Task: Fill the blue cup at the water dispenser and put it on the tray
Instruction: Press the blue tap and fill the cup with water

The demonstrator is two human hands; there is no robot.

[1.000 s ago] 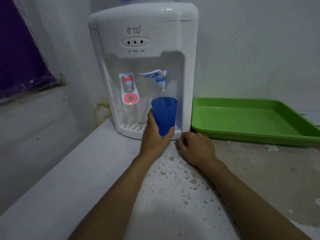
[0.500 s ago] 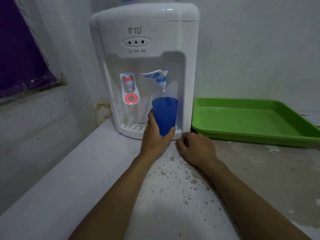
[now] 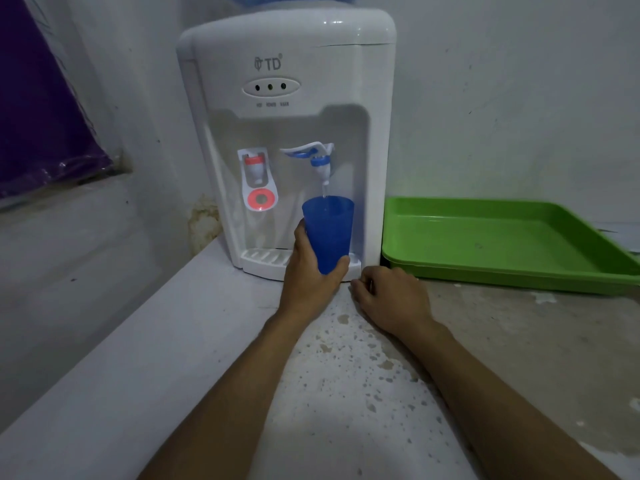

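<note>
A white water dispenser [image 3: 287,64] stands on the counter against the wall. My left hand [image 3: 311,275] grips the lower part of the blue cup [image 3: 329,230], held upright under the blue tap [image 3: 320,161]. A thin stream of water runs from the tap into the cup. The tap's lever is tilted up. My right hand [image 3: 391,299] rests on the counter just right of the cup, fingers curled, holding nothing. The green tray [image 3: 502,271] sits to the right of the dispenser with nothing in it.
A red hot-water tap [image 3: 257,178] sits left of the blue one, above the white drip grille [image 3: 265,256]. The speckled grey counter [image 3: 346,393] drops off along its left edge. A purple sheet [image 3: 41,116] hangs at the far left.
Nothing has moved apart from a slight shift of the camera; water keeps running into the cup.
</note>
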